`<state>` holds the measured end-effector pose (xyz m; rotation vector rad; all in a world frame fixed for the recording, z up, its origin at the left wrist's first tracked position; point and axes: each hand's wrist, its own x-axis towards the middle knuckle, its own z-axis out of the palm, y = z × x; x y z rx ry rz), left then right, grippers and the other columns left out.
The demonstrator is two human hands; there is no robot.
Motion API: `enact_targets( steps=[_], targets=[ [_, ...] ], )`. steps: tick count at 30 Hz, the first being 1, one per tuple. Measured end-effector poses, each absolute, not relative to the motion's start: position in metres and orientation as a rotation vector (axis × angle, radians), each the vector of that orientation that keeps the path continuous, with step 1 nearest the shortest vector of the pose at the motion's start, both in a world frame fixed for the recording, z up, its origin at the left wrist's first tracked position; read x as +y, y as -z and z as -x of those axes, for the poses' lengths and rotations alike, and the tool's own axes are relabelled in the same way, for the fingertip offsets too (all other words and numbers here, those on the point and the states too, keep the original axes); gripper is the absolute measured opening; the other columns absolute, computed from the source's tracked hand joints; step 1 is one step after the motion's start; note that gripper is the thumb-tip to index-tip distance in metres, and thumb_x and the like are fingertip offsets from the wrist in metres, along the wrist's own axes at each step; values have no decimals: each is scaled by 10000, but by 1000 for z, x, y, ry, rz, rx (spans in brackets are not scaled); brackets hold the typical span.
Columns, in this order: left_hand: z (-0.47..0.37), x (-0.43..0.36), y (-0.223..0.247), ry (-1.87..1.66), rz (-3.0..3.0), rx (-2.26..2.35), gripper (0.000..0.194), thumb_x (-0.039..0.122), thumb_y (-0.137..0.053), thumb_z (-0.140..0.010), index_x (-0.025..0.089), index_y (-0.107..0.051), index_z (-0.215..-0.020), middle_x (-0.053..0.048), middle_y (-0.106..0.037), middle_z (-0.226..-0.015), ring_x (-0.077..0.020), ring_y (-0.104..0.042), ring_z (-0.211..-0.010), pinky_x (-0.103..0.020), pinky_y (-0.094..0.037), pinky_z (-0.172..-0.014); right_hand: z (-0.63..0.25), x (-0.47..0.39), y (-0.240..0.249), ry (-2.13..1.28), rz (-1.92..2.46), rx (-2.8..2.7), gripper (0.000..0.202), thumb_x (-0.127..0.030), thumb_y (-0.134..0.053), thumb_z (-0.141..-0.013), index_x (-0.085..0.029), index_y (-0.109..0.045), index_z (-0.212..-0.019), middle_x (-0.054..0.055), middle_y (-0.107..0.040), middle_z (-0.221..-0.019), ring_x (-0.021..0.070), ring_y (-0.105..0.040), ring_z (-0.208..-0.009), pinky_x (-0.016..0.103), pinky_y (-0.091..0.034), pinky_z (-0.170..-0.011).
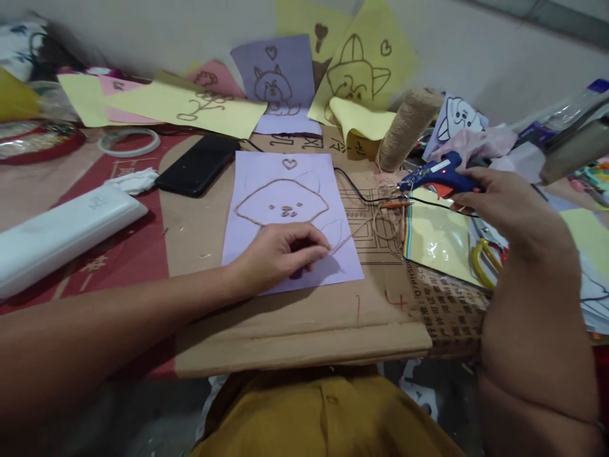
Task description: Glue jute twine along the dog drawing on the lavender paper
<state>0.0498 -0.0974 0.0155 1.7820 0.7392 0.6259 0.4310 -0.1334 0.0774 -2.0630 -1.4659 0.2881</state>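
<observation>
A purple sheet of paper [285, 165] lies in front of me, bearing an animal face with its head outline in brown twine and an ear in faint pencil. My left hand [292, 251] rests over the sheet's lower part, thumb and forefinger pinching jute twine [352, 233]. From there the strand runs right to loose loops on the cardboard. At the right, my right hand [499, 200] grips the back of a blue hot glue gun [440, 174], whose small red light is lit. Its nozzle points left, near the base of the twine spool [412, 127].
A black phone [200, 165], a roll of tape [128, 141] and a white case [61, 231] lie left. Finished twine pictures on yellow paper [356, 76] lean against the wall. Yellow-handled scissors [486, 261] and a yellow paper pad [440, 235] sit by my right arm. A black cord crosses the cardboard.
</observation>
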Motion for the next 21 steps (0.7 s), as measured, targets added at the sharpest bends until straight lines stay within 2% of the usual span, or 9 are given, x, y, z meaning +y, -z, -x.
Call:
enact_targets(
  steps=[2, 4, 7, 10, 12, 15, 19, 21],
  targets=[
    [-50, -97, -17, -741, -1551, 801, 140, 301, -690, -937, 165, -660, -931, 35, -645, -607, -68, -500, -433, -169, -382, -423, -430, -134, -80, -298, 2077, -1347, 347, -72, -746, -653, -192, -743, -979, -1, -659, -748, 133, -523, -636, 314, -407, -631],
    [-51, -97, -19, -818, -1464, 787, 164, 308, -704, -929, 165, -624, -929, 26, -650, -617, -76, -537, -458, -164, -406, -432, -420, -131, -80, -299, 1864, -1178, 354, -82, -718, -649, -200, -679, -980, -10, -636, -738, 136, -538, -611, 300, -425, -576],
    [-50, -100, -20, -740, -1624, 697, 137, 284, -691, -938, 153, -653, -917, -9, -694, -687, -91, -594, -514, -178, -465, -476, -399, -126, -78, -306, 1394, -1062, 378, -135, -713, -645, -241, -563, -976, -25, -618, -789, 127, -538, -562, 282, -411, -487],
    [-49, -108, -19, -596, -2095, 381, 87, 193, -635, -971, 162, -716, -963, -56, -762, -872, -122, -692, -711, -208, -539, -649, -376, -125, -72, -551, 1212, -1060, 294, -271, -742, -723, -242, -533, -928, -22, -567, -798, 111, -524, -577, 260, -364, -461],
    [-49, -112, -17, -535, -2407, 103, 156, 145, -574, -1002, 164, -727, -1020, -89, -773, -976, -159, -712, -877, -246, -544, -787, -359, -128, -66, -703, 1251, -1095, 252, -315, -738, -777, -240, -537, -909, -26, -524, -757, 112, -512, -602, 263, -386, -488],
    [-50, -115, -14, -509, -2646, -76, 214, 158, -497, -1047, 144, -709, -1068, -124, -760, -998, -191, -678, -920, -287, -520, -820, -334, -134, -56, -715, 1365, -1261, 307, -337, -742, -805, -267, -559, -1042, -13, -567, -802, 137, -534, -644, 306, -467, -549],
    [-51, -114, -11, -496, -2690, -64, 232, 169, -468, -1063, 155, -698, -1090, -122, -750, -1021, -183, -640, -918, -286, -501, -823, -313, -139, -43, -674, 1503, -1506, 455, -420, -682, -850, -316, -512, -1258, 51, -695, -1098, 180, -633, -722, 350, -521, -564],
    [-50, -113, -10, -478, -2702, -79, 243, 174, -461, -1066, 152, -698, -1113, -126, -749, -1036, -189, -636, -937, -292, -498, -844, -309, -139, -39, -681, 1527, -1597, 464, -432, -644, -891, -310, -497, -1314, 64, -715, -1125, 192, -649, -717, 368, -540, -565]
  ],
)
